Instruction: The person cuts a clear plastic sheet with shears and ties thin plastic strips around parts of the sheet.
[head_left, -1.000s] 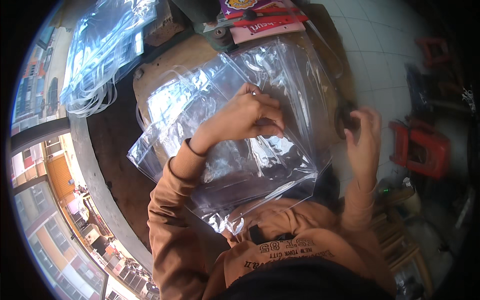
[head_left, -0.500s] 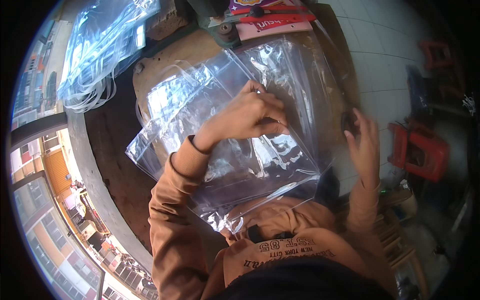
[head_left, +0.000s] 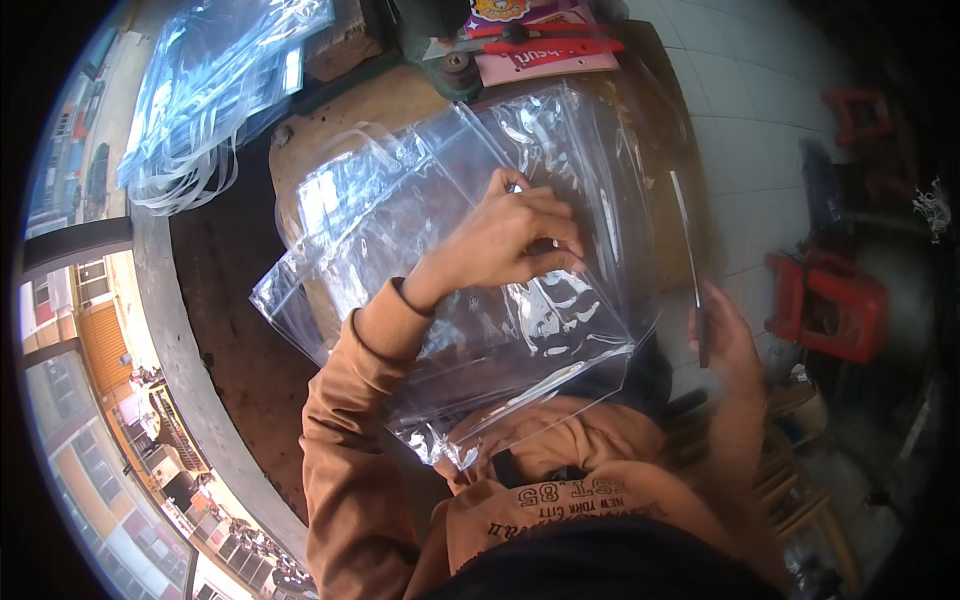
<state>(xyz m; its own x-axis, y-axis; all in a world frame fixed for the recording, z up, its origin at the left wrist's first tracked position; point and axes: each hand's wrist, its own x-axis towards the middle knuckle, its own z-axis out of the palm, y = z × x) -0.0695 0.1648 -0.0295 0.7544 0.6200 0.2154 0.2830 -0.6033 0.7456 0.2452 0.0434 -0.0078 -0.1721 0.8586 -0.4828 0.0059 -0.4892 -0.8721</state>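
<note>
A clear plastic bag (head_left: pixel 560 320) lies on a stack of clear sheets or bags (head_left: pixel 370 200), its lower edge reaching to my lap. My left hand (head_left: pixel 525 235) rests on the bag with bent fingers, the thumb and fingertips closed on the plastic near its middle. Off the right edge of the plastic, my right hand (head_left: pixel 728 335) is closed around the dark handle of what look like scissors (head_left: pixel 688 235), seen edge-on. Their thin metal blade points away from me. The fingers of this hand are partly blurred.
A worn wooden board (head_left: pixel 300 150) lies under the plastic. Bluish clear bags with white straps (head_left: pixel 215 100) hang over the far left. A metal fitting (head_left: pixel 457 70), a red-handled tool (head_left: pixel 560 40) and a pink card (head_left: pixel 545 68) sit at the far edge. Red stools (head_left: pixel 830 305) stand on the right.
My right hand has moved down toward me and turned, so the thin blade now shows upright. My left hand has hardly shifted on the bag.
</note>
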